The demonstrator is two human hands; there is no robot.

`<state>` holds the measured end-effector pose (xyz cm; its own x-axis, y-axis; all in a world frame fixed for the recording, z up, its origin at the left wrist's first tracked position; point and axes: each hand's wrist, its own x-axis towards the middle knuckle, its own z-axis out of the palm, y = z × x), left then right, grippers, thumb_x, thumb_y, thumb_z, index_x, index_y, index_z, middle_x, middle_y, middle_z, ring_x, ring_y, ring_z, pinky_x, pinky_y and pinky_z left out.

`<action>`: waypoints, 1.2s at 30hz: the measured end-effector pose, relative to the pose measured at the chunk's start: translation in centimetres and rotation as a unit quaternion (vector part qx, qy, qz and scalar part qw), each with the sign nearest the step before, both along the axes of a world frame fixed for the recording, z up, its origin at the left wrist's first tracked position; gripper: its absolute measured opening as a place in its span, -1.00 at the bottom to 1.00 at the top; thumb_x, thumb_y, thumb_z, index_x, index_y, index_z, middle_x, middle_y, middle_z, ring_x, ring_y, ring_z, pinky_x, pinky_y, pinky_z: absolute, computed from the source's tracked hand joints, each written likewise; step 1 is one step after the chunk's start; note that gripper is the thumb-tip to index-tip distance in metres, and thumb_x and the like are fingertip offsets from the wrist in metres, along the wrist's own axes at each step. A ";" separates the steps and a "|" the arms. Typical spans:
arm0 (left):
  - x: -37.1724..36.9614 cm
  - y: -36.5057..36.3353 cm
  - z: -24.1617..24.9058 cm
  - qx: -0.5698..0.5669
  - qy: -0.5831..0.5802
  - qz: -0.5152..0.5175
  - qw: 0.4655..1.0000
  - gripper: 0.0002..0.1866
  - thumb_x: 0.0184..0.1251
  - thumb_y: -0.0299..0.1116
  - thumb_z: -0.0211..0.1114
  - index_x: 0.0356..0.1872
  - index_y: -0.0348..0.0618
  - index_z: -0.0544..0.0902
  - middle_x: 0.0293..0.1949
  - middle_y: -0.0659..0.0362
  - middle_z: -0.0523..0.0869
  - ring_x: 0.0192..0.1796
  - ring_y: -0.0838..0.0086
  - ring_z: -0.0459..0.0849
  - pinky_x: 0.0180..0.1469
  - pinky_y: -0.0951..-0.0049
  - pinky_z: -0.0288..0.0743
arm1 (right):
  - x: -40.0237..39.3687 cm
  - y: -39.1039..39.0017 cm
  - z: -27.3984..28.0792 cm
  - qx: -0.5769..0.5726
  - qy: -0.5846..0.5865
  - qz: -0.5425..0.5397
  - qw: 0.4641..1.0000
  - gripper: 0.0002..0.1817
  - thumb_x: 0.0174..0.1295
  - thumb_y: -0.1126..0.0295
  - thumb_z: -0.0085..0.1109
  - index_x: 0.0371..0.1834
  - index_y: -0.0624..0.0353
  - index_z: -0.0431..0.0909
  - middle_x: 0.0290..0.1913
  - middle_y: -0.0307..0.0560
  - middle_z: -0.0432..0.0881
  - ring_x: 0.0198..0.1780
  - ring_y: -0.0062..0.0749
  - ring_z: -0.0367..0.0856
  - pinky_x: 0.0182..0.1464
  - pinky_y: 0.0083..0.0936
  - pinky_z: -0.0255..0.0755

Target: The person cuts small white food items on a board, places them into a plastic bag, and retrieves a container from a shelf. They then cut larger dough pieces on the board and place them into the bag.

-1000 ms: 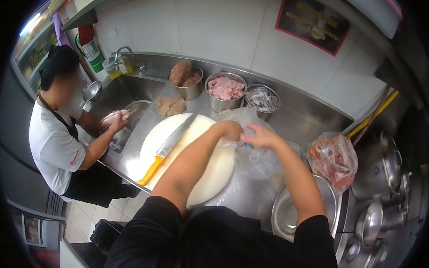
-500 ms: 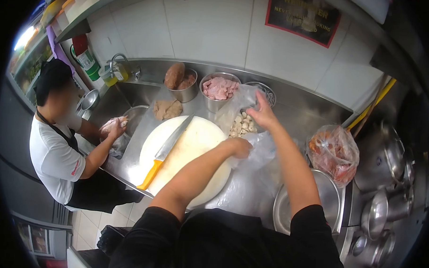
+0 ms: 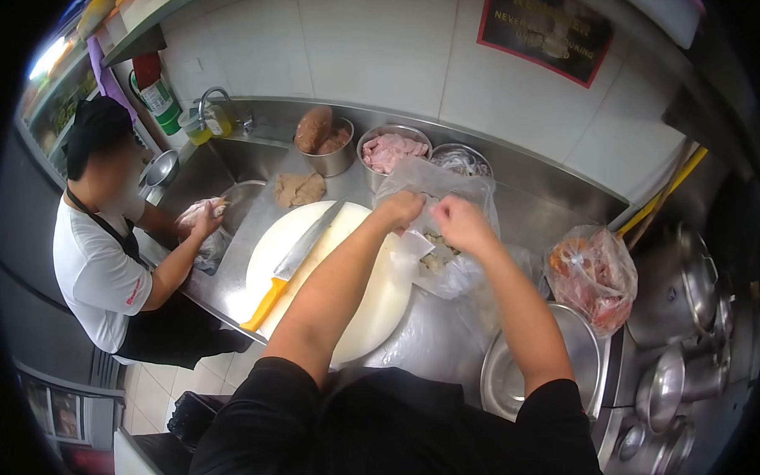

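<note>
Both hands working at a clear plastic bag (image 3: 447, 240) at the right edge of the round white cutting board (image 3: 345, 278), on the steel bench (image 3: 443, 340). Left hand (image 3: 400, 210) and right hand (image 3: 457, 223) raised close together, each pinching the bag's upper film and pulling its mouth apart. Pale small lumps (image 3: 434, 238) sitting low inside the bag, none yet out on the board. Board surface lying bare but for the yellow-handled knife (image 3: 294, 264), resting untouched along its left side, blade pointing to the back edge. Judging from this: opening under way, emptying and cutting not begun. Along the back edge, steel bowls: brown pieces (image 3: 325, 135), pink meat (image 3: 391, 150), a third partly hidden behind the bag. At the left end, another person's hands (image 3: 203, 215) holding raw poultry over the sink (image 3: 223, 169).
</note>
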<state>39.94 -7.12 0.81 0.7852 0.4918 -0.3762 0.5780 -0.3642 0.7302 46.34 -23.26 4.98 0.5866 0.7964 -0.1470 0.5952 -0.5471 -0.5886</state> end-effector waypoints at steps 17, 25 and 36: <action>-1.6 2.0 -3.8 0.232 -0.112 -0.029 0.966 -0.60 0.23 -0.22 0.51 -0.03 -0.30 0.73 -0.12 -0.17 0.82 -0.02 -0.03 0.82 0.05 0.06 0.63 | 4.5 3.0 -5.5 0.070 -0.120 -0.167 0.976 -0.65 0.37 0.16 0.35 0.02 0.21 0.72 -0.18 0.16 0.83 -0.07 -0.10 0.84 0.01 -0.09 0.65; -1.0 3.0 -6.1 -0.071 -0.132 -0.069 0.986 -0.67 0.28 -0.28 0.49 0.00 -0.19 0.72 -0.13 0.10 0.82 -0.20 0.32 0.76 -0.17 0.31 0.61 | 2.3 4.0 -7.3 0.157 0.261 -0.124 0.944 -0.35 0.43 0.05 0.37 0.44 0.16 0.44 0.07 -0.01 0.78 -0.08 -0.31 0.79 -0.15 -0.34 0.67; -0.3 3.8 -5.0 -0.289 -0.329 0.326 0.838 -0.82 0.53 -0.49 0.16 0.04 -0.21 0.64 -0.22 0.14 0.68 -0.38 0.43 0.61 -0.44 0.33 0.47 | 4.7 -0.3 -10.0 0.095 -0.216 0.013 0.972 -0.62 0.34 0.49 0.24 0.22 0.13 0.52 -0.01 0.11 0.73 -0.04 0.00 0.77 0.04 -0.09 0.64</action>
